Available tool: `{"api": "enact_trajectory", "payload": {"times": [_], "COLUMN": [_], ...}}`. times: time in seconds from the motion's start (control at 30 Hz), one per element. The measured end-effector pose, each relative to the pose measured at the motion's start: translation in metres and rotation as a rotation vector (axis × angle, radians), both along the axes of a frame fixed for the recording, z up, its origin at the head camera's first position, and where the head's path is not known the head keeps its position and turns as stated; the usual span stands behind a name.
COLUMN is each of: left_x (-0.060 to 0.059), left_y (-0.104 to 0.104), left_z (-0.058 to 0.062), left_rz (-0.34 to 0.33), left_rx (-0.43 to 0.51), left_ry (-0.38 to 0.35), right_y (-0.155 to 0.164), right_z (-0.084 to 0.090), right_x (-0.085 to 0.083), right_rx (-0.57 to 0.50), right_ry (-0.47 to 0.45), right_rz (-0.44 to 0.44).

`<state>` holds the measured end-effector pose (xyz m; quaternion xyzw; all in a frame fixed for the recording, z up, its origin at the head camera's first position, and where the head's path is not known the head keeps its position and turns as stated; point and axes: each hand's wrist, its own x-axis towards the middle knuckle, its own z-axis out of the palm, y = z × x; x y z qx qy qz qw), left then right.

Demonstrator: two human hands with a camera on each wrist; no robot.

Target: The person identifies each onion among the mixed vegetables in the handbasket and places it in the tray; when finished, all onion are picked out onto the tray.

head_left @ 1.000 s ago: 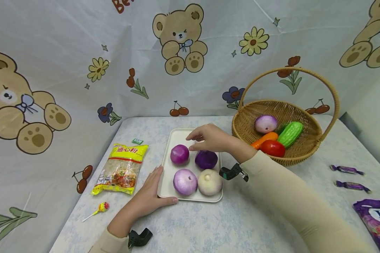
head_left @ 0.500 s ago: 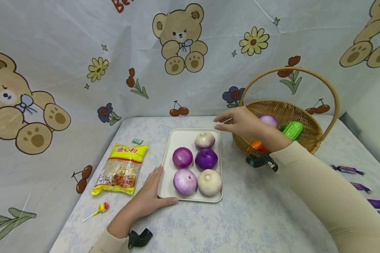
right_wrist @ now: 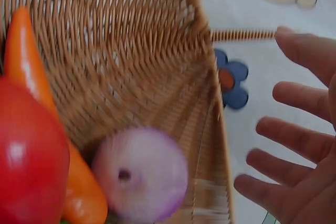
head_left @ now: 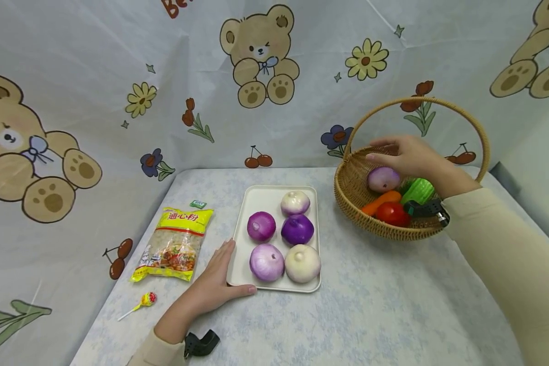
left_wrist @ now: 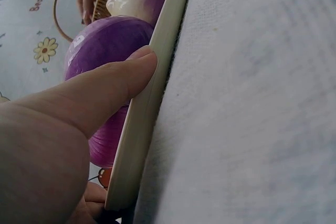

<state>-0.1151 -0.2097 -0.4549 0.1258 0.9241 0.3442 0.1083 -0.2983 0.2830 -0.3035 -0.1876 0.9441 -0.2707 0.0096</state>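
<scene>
My left hand (head_left: 215,279) rests at the near left corner of a white tray (head_left: 256,198), fingers along its side and thumb (left_wrist: 128,77) on its near rim. On the tray sit several onions: a light purple onion (head_left: 267,263), a white onion (head_left: 303,264), a dark purple onion (head_left: 297,230), a magenta onion (head_left: 261,226) and a white-and-purple onion (head_left: 295,203). Over the wicker basket (head_left: 340,190), my right hand (head_left: 409,155) hovers with spread fingers, holding nothing. Just below it lies a pale purple onion (right_wrist: 142,177), apart from the fingers in the right wrist view.
Beside that onion, the basket holds a carrot (head_left: 382,202), a tomato (head_left: 393,214) and a green vegetable (head_left: 418,192). Its tall handle (head_left: 439,102) arches overhead. Left of the tray lie a yellow food packet (head_left: 174,244), a lollipop (head_left: 147,299) and a small green packet (head_left: 198,204).
My right hand has gone from above the tray to the right, over the basket. The magenta onion has shifted slightly on the tray. My left hand has stayed at the tray corner.
</scene>
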Motion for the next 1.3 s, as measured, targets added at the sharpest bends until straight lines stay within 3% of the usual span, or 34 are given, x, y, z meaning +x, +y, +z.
{"api": "enact_trajectory", "payload": {"times": [0.17, 0.63, 1.03, 1.3], "left_x": [0.001, 0.002, 0.001, 0.001], "left_y": [0.000, -0.001, 0.000, 0.001], "left_z": [-0.003, -0.003, 0.000, 0.000], "left_rz": [-0.003, 0.001, 0.002, 0.002], "left_rx": [0.000, -0.003, -0.007, -0.012], "left_ry": [0.006, 0.003, -0.001, -0.007], "right_y": [0.015, 0.015, 0.015, 0.027], "right_z": [-0.007, -0.015, -0.021, -0.033], "right_x": [-0.006, -0.009, -0.012, -0.018], "right_rx": [0.065, 0.056, 0.096, 0.101], "right_ry": [0.023, 0.011, -0.137, -0.183], "right_rz": [-0.030, -0.018, -0.037, -0.051]}}
